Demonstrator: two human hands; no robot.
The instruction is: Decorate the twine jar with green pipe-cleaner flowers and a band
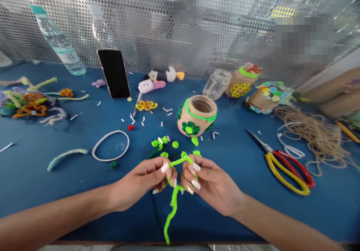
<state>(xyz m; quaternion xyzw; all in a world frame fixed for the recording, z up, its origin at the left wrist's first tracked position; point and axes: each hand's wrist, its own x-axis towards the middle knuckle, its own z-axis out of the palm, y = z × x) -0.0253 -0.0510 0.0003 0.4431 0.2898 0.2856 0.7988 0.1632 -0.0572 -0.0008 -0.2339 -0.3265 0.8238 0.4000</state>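
Note:
A lime green pipe cleaner (172,215) is bent into a loop between my hands, its loose tail hanging toward the table's front edge. My left hand (146,178) pinches the loop's left side between thumb and fingers. On the right side, my right hand (209,179) pinches it the same way. Small green curls (175,144) lie just beyond my fingers. Behind them stands a twine-wrapped jar (197,117) with a green band around its neck and a dark green flower with a lime centre on its front.
Red and yellow scissors (289,168) lie at right, near a twine heap (312,131). A white ring (95,146) and colourful pipe cleaners (33,101) are at left. Behind stand a phone (114,73), bottles (63,48), a glass jar (216,84) and decorated jars (239,82).

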